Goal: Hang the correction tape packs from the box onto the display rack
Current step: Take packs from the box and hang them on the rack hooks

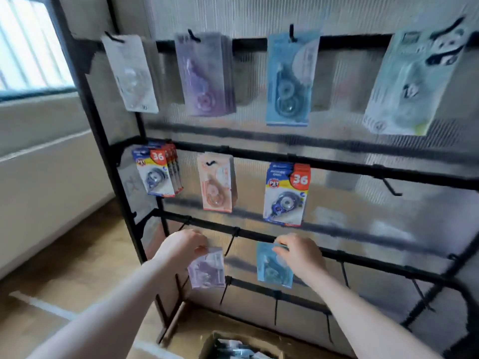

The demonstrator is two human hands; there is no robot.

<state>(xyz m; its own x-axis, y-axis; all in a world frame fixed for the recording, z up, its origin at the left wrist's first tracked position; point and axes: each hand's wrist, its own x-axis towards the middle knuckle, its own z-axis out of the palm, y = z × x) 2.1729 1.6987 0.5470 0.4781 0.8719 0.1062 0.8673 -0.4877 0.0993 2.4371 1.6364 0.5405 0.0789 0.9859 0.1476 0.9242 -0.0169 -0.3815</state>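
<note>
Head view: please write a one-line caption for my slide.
Left hand holds a purple pack and right hand a blue pack at the display rack's third rail.

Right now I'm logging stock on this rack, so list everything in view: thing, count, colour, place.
Rack: one, black, filling the centre and right.
Top-row packs: four hooks' worth, white, purple, blue, pale panda print.
Middle-row packs: three hooks' worth, two red-and-blue "36", one peach.
Empty hook: one, black, middle row right; more below.
Box: one, brown, bottom edge, packs inside.
Window: one, top left.
Left hand: holds purple pack, lower row.
Right hand: holds blue pack, lower row.
</note>
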